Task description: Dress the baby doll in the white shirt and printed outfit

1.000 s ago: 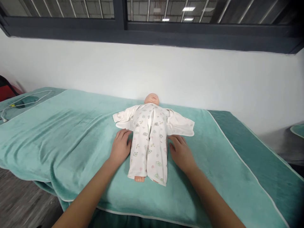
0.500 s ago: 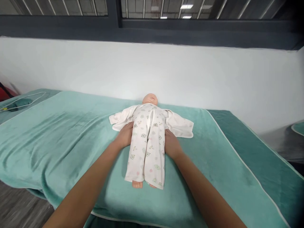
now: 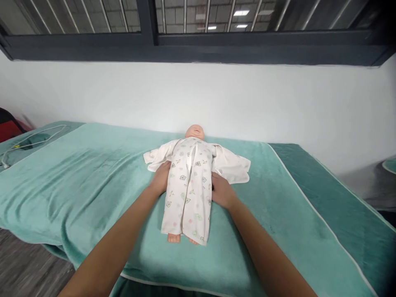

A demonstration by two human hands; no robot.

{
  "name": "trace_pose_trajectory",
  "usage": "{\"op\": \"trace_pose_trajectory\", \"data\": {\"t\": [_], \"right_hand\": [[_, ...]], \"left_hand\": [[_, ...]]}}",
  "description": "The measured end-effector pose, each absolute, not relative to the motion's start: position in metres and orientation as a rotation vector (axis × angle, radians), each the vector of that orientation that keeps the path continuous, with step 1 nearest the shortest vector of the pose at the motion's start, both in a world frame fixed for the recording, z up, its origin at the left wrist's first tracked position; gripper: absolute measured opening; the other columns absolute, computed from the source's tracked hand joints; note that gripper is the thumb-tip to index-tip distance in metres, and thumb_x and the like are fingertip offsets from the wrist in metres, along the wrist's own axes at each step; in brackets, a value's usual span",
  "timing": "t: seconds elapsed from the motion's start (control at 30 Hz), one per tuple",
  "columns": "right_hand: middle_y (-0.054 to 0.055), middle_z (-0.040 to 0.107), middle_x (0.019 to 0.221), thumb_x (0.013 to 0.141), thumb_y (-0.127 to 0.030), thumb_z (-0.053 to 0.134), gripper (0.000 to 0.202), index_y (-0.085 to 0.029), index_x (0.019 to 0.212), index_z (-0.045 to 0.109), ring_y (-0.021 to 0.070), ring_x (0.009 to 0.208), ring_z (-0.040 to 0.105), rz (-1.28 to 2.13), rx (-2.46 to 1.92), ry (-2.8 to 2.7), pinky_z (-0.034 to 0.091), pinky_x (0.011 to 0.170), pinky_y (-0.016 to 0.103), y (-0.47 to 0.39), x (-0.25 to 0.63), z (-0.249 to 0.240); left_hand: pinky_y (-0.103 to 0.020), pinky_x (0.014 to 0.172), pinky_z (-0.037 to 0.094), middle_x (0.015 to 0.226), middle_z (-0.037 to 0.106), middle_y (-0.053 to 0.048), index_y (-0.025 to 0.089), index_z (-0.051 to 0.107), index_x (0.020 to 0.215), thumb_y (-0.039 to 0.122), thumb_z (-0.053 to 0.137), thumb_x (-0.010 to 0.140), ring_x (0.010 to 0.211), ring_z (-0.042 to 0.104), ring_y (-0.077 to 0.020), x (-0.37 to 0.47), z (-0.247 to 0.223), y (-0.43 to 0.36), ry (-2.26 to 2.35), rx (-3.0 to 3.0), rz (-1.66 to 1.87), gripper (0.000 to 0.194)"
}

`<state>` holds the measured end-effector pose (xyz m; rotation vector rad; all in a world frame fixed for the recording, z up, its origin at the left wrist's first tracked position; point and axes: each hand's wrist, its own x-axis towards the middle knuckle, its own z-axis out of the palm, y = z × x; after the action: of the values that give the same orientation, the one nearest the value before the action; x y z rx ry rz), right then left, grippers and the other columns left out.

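"as two forearms (image 3: 123, 233) reach in from 7 and 5 o'clock, what lies nearest?"

"green blanket (image 3: 173, 264), then the bare feet (image 3: 173, 238) of a doll (image 3: 194, 132), at 6, poking from a white printed garment (image 3: 190, 189)."

"and the hands?"

"right hand (image 3: 223, 190) at 3 o'clock, left hand (image 3: 160, 177) at 9, each against the garment's side. their fingertips are hidden by the cloth, so i can't tell whether they pinch anything."

"where's the doll itself?"

"it lies on the blanket between the hands, head (image 3: 194, 131) at 12, sleeves (image 3: 232, 165) out toward 10 and 2."

"beyond that?"

"a white wall (image 3: 216, 99), then a dark window frame (image 3: 216, 51) and metal bars (image 3: 185, 16), all at 12."
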<state>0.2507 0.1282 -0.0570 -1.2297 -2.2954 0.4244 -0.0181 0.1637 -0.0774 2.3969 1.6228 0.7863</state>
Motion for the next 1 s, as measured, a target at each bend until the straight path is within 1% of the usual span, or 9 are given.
{"op": "trace_pose_trajectory", "data": {"t": [0.1, 0.23, 0.37, 0.5, 0.6, 0.67, 0.83, 0.9, 1.0], "right_hand": [[0.01, 0.067, 0.116, 0.088, -0.022, 0.058, 0.028, -0.019, 0.112, 0.072, 0.0263, 0.112, 0.062, 0.449, -1.24, -2.29, 0.05, 0.095, 0.037, 0.128, 0.251, -0.056], [0.009, 0.068, 0.117, 0.087, -0.021, 0.058, 0.028, -0.021, 0.111, 0.072, 0.0254, 0.11, 0.062, 0.485, -1.234, -2.275, 0.05, 0.091, 0.035, 0.125, 0.252, -0.054], [0.005, 0.069, 0.106, 0.085, -0.016, 0.054, 0.028, -0.021, 0.107, 0.071, 0.021, 0.093, 0.064, 0.48, -1.228, -2.299, 0.049, 0.078, 0.029, 0.122, 0.254, -0.053], [0.002, 0.065, 0.087, 0.084, -0.013, 0.051, 0.02, -0.02, 0.092, 0.067, 0.0174, 0.077, 0.059, 0.444, -1.248, -2.359, 0.042, 0.067, 0.026, 0.121, 0.257, -0.053], [0.0, 0.059, 0.075, 0.082, -0.012, 0.049, 0.015, -0.02, 0.076, 0.06, 0.0161, 0.071, 0.056, 0.402, -1.229, -2.36, 0.039, 0.064, 0.026, 0.121, 0.258, -0.051], [0.0, 0.058, 0.072, 0.081, -0.012, 0.047, 0.016, -0.02, 0.071, 0.057, 0.0159, 0.069, 0.055, 0.394, -1.212, -2.315, 0.04, 0.065, 0.027, 0.121, 0.259, -0.051], [0.002, 0.068, 0.084, 0.083, -0.019, 0.044, 0.021, -0.022, 0.086, 0.065, 0.0179, 0.078, 0.061, 0.452, -1.279, -1.918, 0.048, 0.073, 0.03, 0.127, 0.274, -0.058], [0.006, 0.069, 0.094, 0.083, -0.023, 0.045, 0.023, -0.021, 0.093, 0.066, 0.0216, 0.089, 0.063, 0.289, -1.399, -1.704, 0.049, 0.081, 0.035, 0.134, 0.288, -0.062], [0.018, 0.067, 0.11, 0.083, -0.031, 0.05, 0.032, -0.015, 0.105, 0.066, 0.0315, 0.107, 0.059, 0.003, -1.731, -1.537, 0.045, 0.095, 0.048, 0.141, 0.311, -0.066]], "left_hand": [[-0.039, 0.086, 0.049, 0.099, 0.067, -0.011, 0.02, 0.066, 0.087, 0.025, 0.049, 0.092, 0.096, 0.059, -0.0267, -0.02, -0.076, 0.153, 1.648, 2.47, 0.768, 0.018], [-0.039, 0.076, 0.046, 0.087, 0.062, -0.01, 0.021, 0.06, 0.075, 0.024, 0.052, 0.089, 0.083, 0.055, -0.0253, -0.028, -0.078, 0.134, 1.564, 2.584, 0.798, 0.016], [-0.037, 0.071, 0.043, 0.079, 0.057, -0.007, 0.022, 0.055, 0.073, 0.023, 0.052, 0.089, 0.078, 0.051, -0.0231, -0.032, -0.08, 0.117, 1.578, 2.553, 0.853, 0.016], [-0.037, 0.071, 0.042, 0.079, 0.057, -0.007, 0.022, 0.053, 0.072, 0.022, 0.051, 0.089, 0.079, 0.051, -0.0233, -0.031, -0.08, 0.114, 1.613, 2.508, 0.839, 0.016], [-0.037, 0.071, 0.042, 0.08, 0.058, -0.007, 0.023, 0.053, 0.072, 0.022, 0.051, 0.089, 0.08, 0.052, -0.0236, -0.031, -0.08, 0.115, 1.618, 2.471, 0.836, 0.016], [-0.037, 0.072, 0.042, 0.081, 0.058, -0.007, 0.023, 0.052, 0.072, 0.022, 0.05, 0.089, 0.08, 0.052, -0.0237, -0.031, -0.08, 0.116, 1.612, 2.452, 0.843, 0.017], [-0.037, 0.076, 0.044, 0.082, 0.061, -0.006, 0.023, 0.054, 0.071, 0.017, 0.05, 0.085, 0.082, 0.053, -0.0231, -0.033, -0.08, 0.116, 1.623, 2.339, 0.938, 0.015], [-0.037, 0.082, 0.046, 0.086, 0.064, -0.005, 0.023, 0.058, 0.074, 0.013, 0.048, 0.082, 0.089, 0.056, -0.0229, -0.036, -0.082, 0.117, 1.669, 2.203, 1.078, 0.015], [-0.037, 0.089, 0.046, 0.09, 0.066, -0.004, 0.022, 0.062, 0.081, 0.012, 0.048, 0.079, 0.096, 0.057, -0.0232, -0.042, -0.088, 0.121, 1.833, 1.917, 1.289, 0.017]]}}
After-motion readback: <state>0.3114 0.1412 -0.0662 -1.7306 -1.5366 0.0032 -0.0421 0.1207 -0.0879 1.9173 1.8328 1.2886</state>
